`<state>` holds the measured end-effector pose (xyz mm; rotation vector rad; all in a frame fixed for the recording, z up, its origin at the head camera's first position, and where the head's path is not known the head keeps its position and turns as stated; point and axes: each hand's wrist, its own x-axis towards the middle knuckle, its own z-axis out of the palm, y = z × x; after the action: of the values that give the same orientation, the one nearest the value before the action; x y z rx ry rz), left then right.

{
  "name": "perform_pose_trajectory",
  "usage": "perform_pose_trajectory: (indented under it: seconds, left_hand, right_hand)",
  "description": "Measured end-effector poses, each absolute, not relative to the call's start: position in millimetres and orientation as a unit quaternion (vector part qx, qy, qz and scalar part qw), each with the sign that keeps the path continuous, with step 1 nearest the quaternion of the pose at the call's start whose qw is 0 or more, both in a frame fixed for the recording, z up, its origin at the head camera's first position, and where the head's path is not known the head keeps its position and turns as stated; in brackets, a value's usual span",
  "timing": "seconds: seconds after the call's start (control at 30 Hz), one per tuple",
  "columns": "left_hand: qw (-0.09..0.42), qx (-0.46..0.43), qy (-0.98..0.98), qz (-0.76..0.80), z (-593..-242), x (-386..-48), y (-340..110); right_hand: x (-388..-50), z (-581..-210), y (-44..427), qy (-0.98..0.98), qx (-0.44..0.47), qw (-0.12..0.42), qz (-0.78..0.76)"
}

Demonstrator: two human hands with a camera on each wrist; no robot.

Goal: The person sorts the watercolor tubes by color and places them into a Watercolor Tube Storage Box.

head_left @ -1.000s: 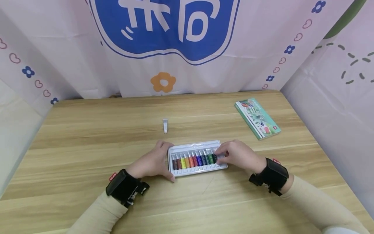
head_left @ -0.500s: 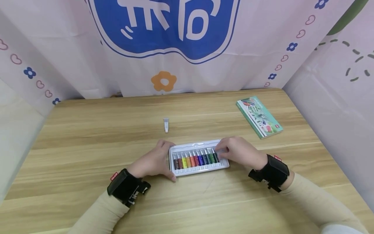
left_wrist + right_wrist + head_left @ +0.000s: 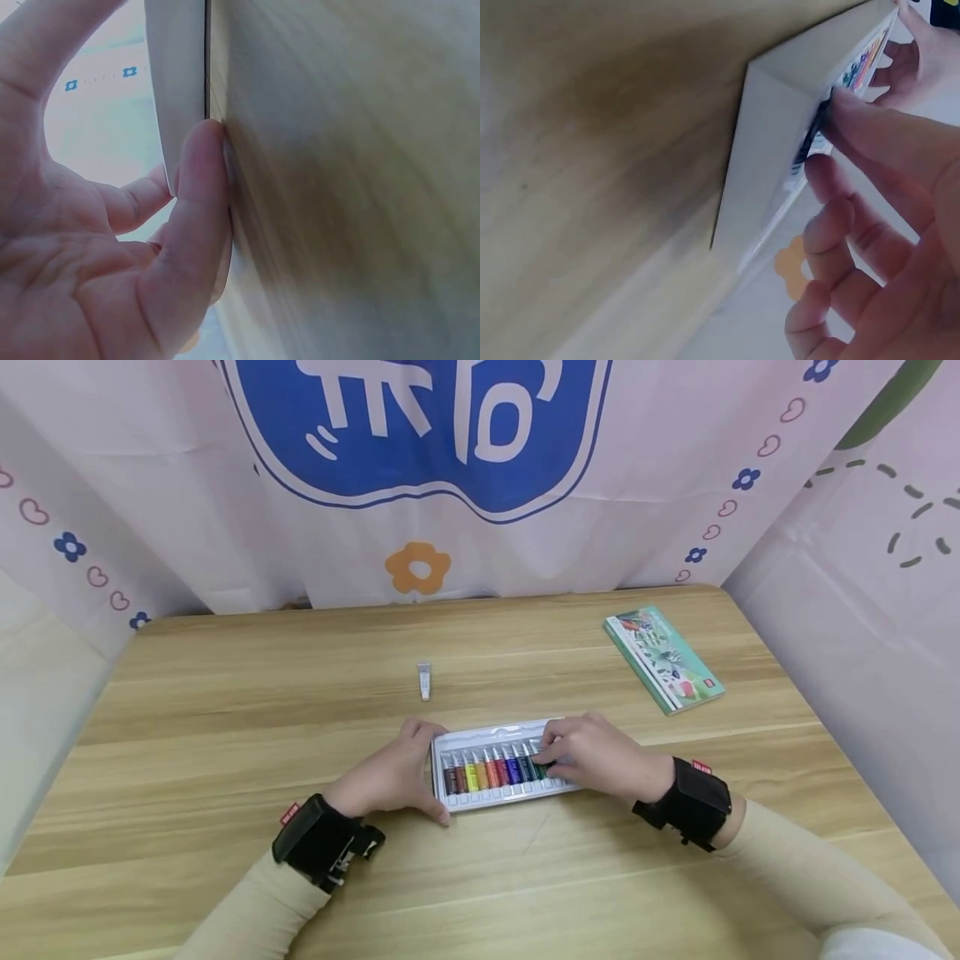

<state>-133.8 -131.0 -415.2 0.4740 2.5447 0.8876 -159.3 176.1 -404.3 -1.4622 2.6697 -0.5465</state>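
A white tray (image 3: 498, 802) holds a row of small paint tubes in several colours, from brown at its left end to dark green at its right. My left hand (image 3: 393, 774) grips the tray's left end, thumb at the near corner and fingers at the far one. Over the right end, my right hand (image 3: 600, 757) has thumb and forefinger on a dark green paint tube (image 3: 542, 769) and hides the last tubes. From the right wrist, a dark tube (image 3: 814, 135) shows in the tray between thumb and forefinger. Beyond the tray lies a single whitish tube (image 3: 425, 682).
A green illustrated box (image 3: 664, 660) lies at the back right of the wooden table (image 3: 225, 693). A printed curtain (image 3: 525, 556) hangs behind the table's far edge, and another cloth hangs along the right side.
My right hand lifted off the tray's right-end tube, then came back down a little to the left over the green tubes. My left hand kept its hold on the tray.
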Motion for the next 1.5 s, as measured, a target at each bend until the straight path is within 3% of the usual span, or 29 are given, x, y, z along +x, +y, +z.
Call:
perform_pose_trajectory:
  seconds: [0.27,0.5,1.1,1.33,1.5]
  left_hand:
    - [0.204,0.168,0.910,0.319,-413.7,-134.5,-131.7]
    - [0.206,0.168,0.910,0.318,-414.3,-134.2,-132.0]
    - [0.206,0.168,0.910,0.319,-414.3,-133.7,-131.9]
    - [0.214,0.158,0.908,0.325,-415.0,-133.7,-130.5]
    - [0.209,0.161,0.909,0.324,-414.7,-133.4,-130.7]
  right_hand:
    - [-163.2,-406.4,176.9,0.866,-0.441,0.052,-0.230]
    - [-171.0,-395.9,171.8,0.880,-0.450,0.056,-0.141]
    - [-199.0,-377.4,155.5,0.850,-0.498,0.170,-0.026]
    - [-199.9,-372.9,153.5,0.850,-0.460,0.244,-0.078]
    - [-199.7,-378.4,158.7,0.844,-0.455,0.256,-0.124]
